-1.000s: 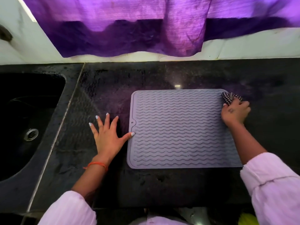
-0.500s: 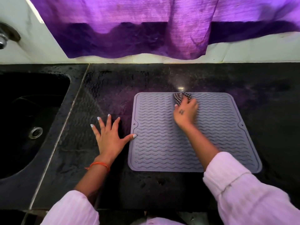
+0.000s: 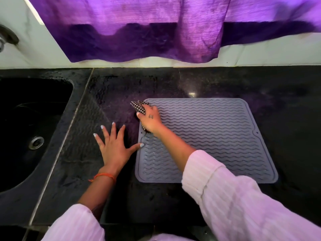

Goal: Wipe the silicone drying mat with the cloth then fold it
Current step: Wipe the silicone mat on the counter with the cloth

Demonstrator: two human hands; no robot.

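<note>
Right hand (image 3: 150, 120), fingers bunched round checked black-and-white cloth (image 3: 138, 106), has swept from far-right to far-left corner of grey ribbed silicone mat (image 3: 217, 136). Left hand (image 3: 114, 146) flat, fingers wide, on dark tabletop (image 3: 107, 94). Far strip wiped; folding pending.

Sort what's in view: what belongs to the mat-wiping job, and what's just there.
Job: silicone drying mat; checked cloth, gripped by right hand; left hand, flat on the counter, thumb at the mat's edge.
Just there: sink; purple curtain; counter.

A grey wavy-ribbed silicone mat (image 3: 217, 136) is lying flat, a bunched checked cloth (image 3: 139, 106) sitting at its ten o'clock corner.
</note>
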